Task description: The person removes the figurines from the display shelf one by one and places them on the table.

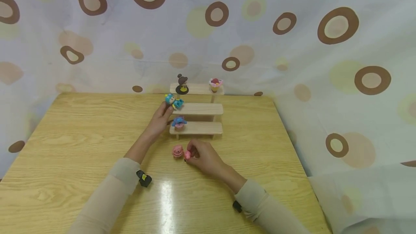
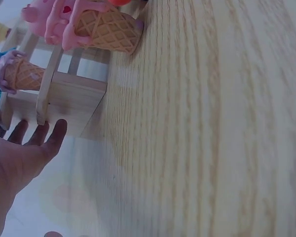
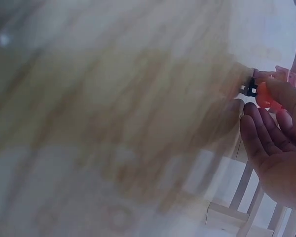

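Note:
My left hand (image 1: 158, 120) is at the left end of a three-step wooden shelf (image 1: 203, 108). Its thumb and forefinger hold a teal-hooded figurine (image 1: 173, 101), tilted over the middle step. Below it, a blue-and-purple cone figurine (image 1: 179, 122) stands on the lowest step; its waffle base shows in the left wrist view. In front of the shelf, my right hand (image 1: 205, 157) pinches a small pink-red figurine (image 3: 265, 95) with a black piece at its end. Just left of that hand, a pink ice-cream-cone figurine (image 1: 177, 151) stands on the table.
On the top step are a brown-haired figurine (image 1: 182, 84) with a dark base and a red-and-pink cone figurine (image 1: 215, 84). The wood-grain table (image 1: 260, 147) meets patterned sheeting (image 1: 178, 39) behind and at the right.

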`<state>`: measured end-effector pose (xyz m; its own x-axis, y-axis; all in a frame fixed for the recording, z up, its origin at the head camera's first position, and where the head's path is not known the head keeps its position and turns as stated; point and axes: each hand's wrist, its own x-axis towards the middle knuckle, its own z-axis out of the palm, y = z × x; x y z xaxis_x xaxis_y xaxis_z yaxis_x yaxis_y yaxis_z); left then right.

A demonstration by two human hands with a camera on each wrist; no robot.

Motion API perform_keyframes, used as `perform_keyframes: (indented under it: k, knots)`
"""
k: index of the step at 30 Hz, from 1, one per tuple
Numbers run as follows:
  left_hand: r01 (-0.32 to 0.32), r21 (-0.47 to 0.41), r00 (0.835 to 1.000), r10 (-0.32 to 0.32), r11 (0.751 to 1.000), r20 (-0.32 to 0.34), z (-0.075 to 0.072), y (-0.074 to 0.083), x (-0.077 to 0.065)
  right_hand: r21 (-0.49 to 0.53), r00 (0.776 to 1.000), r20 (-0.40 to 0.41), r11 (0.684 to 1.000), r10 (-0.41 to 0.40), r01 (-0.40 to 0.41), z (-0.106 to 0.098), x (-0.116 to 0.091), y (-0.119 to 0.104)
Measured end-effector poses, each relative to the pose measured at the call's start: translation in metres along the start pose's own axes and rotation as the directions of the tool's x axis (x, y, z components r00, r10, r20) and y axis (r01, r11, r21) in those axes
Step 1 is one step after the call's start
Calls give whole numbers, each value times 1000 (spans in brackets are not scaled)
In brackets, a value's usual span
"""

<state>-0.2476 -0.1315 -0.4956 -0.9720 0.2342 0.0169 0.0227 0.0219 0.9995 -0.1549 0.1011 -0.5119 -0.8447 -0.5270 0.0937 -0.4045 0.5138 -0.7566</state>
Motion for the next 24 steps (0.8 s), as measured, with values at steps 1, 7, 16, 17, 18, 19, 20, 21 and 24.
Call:
perform_keyframes:
  k: [1,7,16,17,18,19,20,21,24]
  knots:
    - [-2,3,1000,2,1000,-1,0,0,0,9,1000,4,1000,0,0,0,0,0]
    - [-2,9,1000,2,1000,-3,-1,-1,1,5,998,59,1000,19,-20,-6,-1,-2]
    - [-8,36,1000,8,999,16,-2,1,2,-14,995,-95,1000,26,-27,-45,8,-8]
    - [-13,36,1000,13,999,16,-2,1,2,-16,992,-129,1000,10,-12,-48,11,-9]
    - [-17,36,1000,16,999,16,-2,1,2,-18,987,-159,1000,-3,1,-52,15,-11]
    - [-20,38,1000,20,999,17,-2,1,2,-24,983,-184,1000,-16,11,-54,19,-13]
    - [-22,43,1000,22,999,15,-2,1,2,-34,978,-206,999,-21,15,-56,23,-16]
    - [-26,43,1000,25,999,15,-2,1,2,-45,975,-220,999,-26,16,-57,27,-19]
    - [-27,52,1000,27,998,8,-2,-1,2,-54,971,-237,998,-28,15,-57,39,-27]
